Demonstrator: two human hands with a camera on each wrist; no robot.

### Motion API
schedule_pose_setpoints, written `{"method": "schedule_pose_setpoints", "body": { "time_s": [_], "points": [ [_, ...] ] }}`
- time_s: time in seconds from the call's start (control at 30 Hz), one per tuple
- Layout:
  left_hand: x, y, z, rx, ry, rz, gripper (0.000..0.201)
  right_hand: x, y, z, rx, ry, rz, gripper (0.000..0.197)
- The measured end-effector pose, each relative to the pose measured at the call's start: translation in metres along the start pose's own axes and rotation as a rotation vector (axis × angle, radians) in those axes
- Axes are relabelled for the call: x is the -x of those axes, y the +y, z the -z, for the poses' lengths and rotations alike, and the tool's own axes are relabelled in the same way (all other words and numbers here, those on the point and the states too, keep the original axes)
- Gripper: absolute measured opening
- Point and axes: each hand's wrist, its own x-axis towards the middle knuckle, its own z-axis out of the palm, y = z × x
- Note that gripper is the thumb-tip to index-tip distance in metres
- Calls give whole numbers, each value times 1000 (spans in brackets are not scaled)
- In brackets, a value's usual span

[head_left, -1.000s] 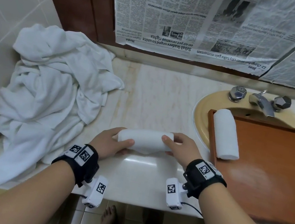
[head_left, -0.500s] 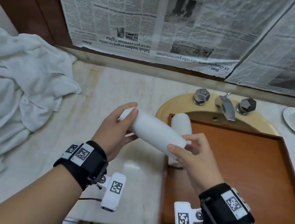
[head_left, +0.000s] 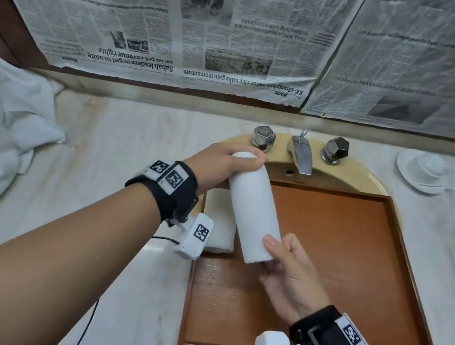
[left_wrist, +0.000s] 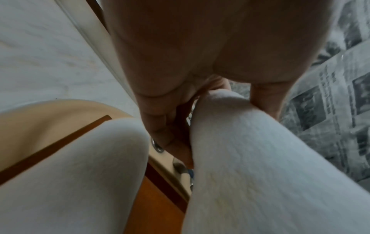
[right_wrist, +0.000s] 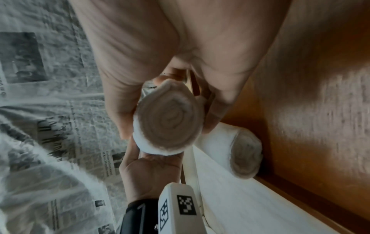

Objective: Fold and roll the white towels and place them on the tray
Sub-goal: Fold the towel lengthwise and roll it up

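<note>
White terry is gripped by curled fingers point(head_left: 253, 158): the rolled towel point(head_left: 253, 210) is held at its ends by the left hand point(head_left: 218, 164) and right hand point(head_left: 290, 271), above the wooden tray point(head_left: 354, 271), beside another rolled towel point(head_left: 221, 220) lying on it.

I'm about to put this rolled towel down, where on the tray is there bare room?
The tray is bare from the first rolled towel at its left rim across to the right rim. It is crowded only along that left edge, below the left hand.
</note>
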Motion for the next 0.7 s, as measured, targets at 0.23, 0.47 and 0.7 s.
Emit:
{"method": "schedule_pose_setpoints", "body": {
  "time_s": [0.23, 0.47, 0.7],
  "points": [
    [-40, -13, -15, -147, -52, 77, 17, -16, 11, 18, 3, 100, 25, 43],
    [-59, -5, -29, -604, -116, 6, 12, -22, 23, 25, 161, 159, 68, 72],
    [-77, -8, -39, -885, -122, 18, 18, -32, 28, 24, 338, 346, 140, 37]
  ]
}}
